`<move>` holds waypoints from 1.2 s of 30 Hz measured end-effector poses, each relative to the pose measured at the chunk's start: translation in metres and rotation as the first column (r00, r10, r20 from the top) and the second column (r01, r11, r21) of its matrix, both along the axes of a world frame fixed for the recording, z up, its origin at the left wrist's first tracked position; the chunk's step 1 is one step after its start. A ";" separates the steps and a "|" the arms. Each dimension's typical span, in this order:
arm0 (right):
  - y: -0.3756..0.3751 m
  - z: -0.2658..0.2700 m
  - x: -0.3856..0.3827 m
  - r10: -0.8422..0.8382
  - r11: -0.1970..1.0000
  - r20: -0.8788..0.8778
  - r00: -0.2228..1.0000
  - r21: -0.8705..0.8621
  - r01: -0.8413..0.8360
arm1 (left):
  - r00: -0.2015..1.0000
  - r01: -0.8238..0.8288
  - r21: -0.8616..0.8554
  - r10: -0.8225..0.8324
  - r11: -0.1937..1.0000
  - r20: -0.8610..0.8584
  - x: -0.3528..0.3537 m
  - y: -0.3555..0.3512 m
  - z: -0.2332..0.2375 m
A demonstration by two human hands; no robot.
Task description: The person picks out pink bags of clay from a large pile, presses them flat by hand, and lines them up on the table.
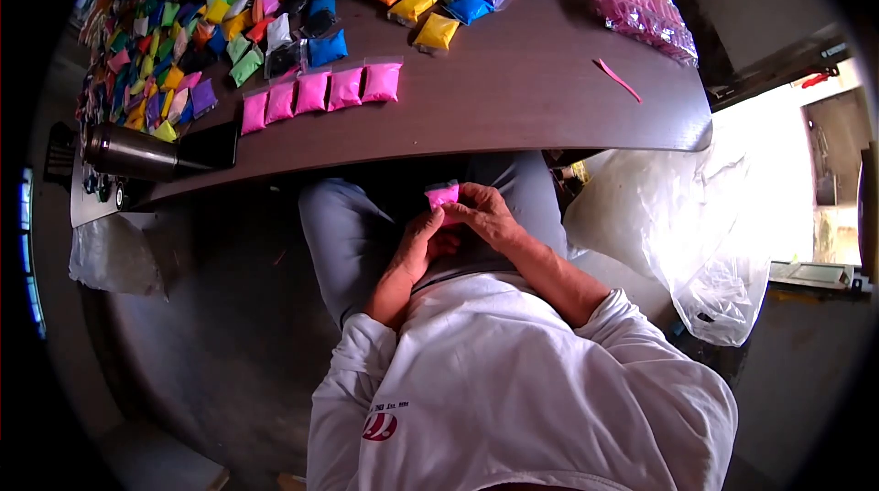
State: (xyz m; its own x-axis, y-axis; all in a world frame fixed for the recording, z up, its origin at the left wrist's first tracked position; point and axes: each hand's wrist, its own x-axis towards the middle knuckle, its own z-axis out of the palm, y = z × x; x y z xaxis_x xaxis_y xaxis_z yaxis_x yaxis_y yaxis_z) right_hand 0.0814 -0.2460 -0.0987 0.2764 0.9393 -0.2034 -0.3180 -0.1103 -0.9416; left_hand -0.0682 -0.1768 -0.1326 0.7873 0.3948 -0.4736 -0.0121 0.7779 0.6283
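Pink packet (442,194) at frame centre, below the tabletop (531,88) edge, over the lap. It is pinched in the grip of left hand (417,248) and right hand (490,216), fingers pressed on it. Row of pink packets (320,93) lies on the tabletop, upper left, beside mixed coloured packets (211,15).

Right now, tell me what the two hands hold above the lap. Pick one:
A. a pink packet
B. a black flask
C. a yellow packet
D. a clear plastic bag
A: the left hand and the right hand together pinch a pink packet below the edge of the table; the yellow packets lie up on the table, untouched.
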 end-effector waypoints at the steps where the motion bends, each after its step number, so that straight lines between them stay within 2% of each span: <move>1: -0.001 -0.003 0.000 -0.001 1.000 -0.001 1.000 -0.001 0.001 | 1.000 0.001 -0.001 -0.001 1.000 -0.001 0.000 0.000 0.001; 4: -0.001 -0.006 0.002 0.065 0.997 -0.028 0.997 0.033 -0.064 | 1.000 0.015 0.020 -0.015 1.000 -0.012 0.000 -0.001 0.002; 7: -0.002 -0.001 0.003 0.052 0.997 -0.020 0.998 -0.051 -0.053 | 0.999 0.039 0.065 -0.037 0.997 -0.031 0.000 -0.002 0.000; 9: -0.003 -0.002 0.006 0.077 0.996 0.089 0.993 -0.048 -0.073 | 0.996 0.059 0.145 -0.049 0.988 -0.073 0.001 -0.002 0.002; 12: -0.003 -0.008 0.005 0.066 0.995 0.110 0.992 -0.078 -0.058 | 0.996 0.055 0.223 -0.037 0.973 -0.084 0.002 -0.005 0.011; 16: -0.003 0.002 0.008 0.069 0.990 0.018 0.997 -0.126 -0.066 | 0.996 0.066 0.163 -0.055 0.984 -0.070 0.000 -0.003 0.001; 18: -0.003 0.011 0.010 0.045 0.972 -0.002 0.999 -0.232 -0.044 | 0.993 0.069 0.162 -0.052 0.984 -0.107 0.000 -0.003 0.001; 19: -0.005 0.013 0.012 0.107 0.974 0.112 0.988 -0.212 -0.081 | 0.993 0.068 0.160 -0.051 0.985 -0.109 0.000 -0.002 0.002; 20: -0.005 0.012 0.014 0.107 0.974 0.111 0.988 -0.212 -0.082 | 0.994 0.075 0.151 -0.063 0.986 -0.084 0.000 -0.002 0.003; 22: -0.005 0.011 0.016 0.270 0.939 0.161 0.949 -0.262 -0.222 | 0.995 0.084 0.141 -0.077 0.986 -0.057 0.001 -0.002 0.008; 26: -0.006 -0.001 0.018 0.250 0.955 0.129 0.960 -0.196 -0.223 | 0.995 0.102 0.212 -0.095 0.972 -0.043 0.002 -0.004 0.013; 29: -0.006 0.009 0.016 0.227 0.966 0.202 0.953 -0.168 -0.194 | 0.994 0.100 0.244 -0.087 0.965 -0.061 0.001 -0.005 0.009; 32: -0.006 0.013 0.013 0.193 0.963 0.173 0.966 -0.221 -0.153 | 0.993 0.086 0.221 -0.066 0.971 -0.097 0.002 -0.004 0.016; 34: -0.004 0.009 0.014 0.203 0.951 0.088 0.975 -0.255 -0.174 | 0.991 0.074 0.208 -0.049 0.975 -0.123 0.003 -0.003 0.018; 36: -0.004 0.010 0.015 0.231 0.942 0.104 0.967 -0.271 -0.196 | 0.988 0.055 0.173 -0.029 0.983 -0.150 0.002 -0.005 0.010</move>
State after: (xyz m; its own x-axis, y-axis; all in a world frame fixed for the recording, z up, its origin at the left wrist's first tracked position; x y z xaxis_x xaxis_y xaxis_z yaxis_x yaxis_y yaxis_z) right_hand 0.0964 -0.2501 -0.0891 0.1163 0.8997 -0.4207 -0.1344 -0.4054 -0.9042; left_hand -0.0663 -0.1819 -0.1224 0.7322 0.4504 -0.5108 0.1207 0.6524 0.7482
